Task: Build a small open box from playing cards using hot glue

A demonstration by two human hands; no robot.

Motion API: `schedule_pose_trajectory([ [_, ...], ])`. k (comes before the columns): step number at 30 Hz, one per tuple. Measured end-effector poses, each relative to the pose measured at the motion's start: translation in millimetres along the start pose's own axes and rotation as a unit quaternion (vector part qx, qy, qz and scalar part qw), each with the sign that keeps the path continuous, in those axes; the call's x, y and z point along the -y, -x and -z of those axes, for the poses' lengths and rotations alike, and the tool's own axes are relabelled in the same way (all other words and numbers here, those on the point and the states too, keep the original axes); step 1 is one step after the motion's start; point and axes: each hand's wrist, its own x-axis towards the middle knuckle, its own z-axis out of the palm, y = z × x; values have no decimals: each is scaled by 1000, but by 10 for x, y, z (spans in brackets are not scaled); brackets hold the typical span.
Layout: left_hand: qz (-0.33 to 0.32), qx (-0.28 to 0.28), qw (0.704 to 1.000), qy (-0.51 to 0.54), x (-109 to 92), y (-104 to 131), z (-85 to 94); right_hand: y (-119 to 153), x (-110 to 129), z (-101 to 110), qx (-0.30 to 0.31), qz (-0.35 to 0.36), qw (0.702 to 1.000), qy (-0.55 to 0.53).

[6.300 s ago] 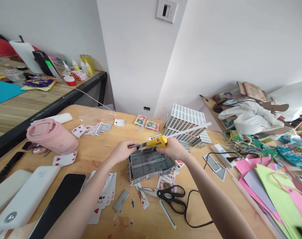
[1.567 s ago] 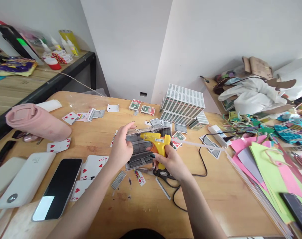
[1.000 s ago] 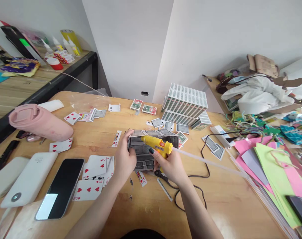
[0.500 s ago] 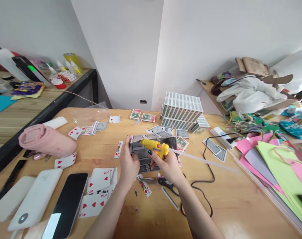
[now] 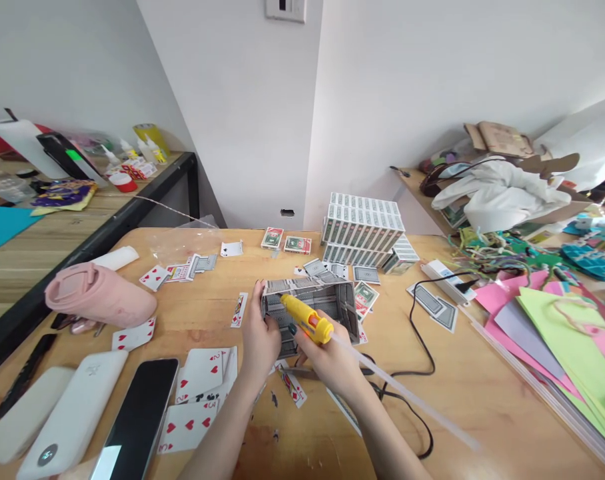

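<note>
In the middle of the table, my left hand grips the left end of an open box made of grey playing cards, with the thumb inside its wall. A yellow hot glue gun is in my right hand, fingers wrapped round its handle. Its nozzle points into the box's left inner corner; the tip itself is hard to make out. From the gun's back end a long clear glue stick sticks out toward the lower right. Scissors lie mostly hidden beneath my right hand.
Behind the box stand stacked card decks. A black cord runs to a white power strip on the right. Loose cards, a phone, a power bank and a pink tumbler lie at left; coloured paper at right.
The glue gun has swung so its back end and glue stick point lower and toward me, with my right hand lower too. My left hand keeps its hold on the box.
</note>
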Motion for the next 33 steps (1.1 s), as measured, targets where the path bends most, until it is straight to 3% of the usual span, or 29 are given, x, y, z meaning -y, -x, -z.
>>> schedule_pose_trajectory([
  [12, 26, 16, 1000, -3, -49, 11, 16, -165, 54, 41, 17, -35, 994, -104],
  [33, -1, 5, 1000, -8, -36, 24, 6, -126, 37, -7, 2, -20, 998, -59],
])
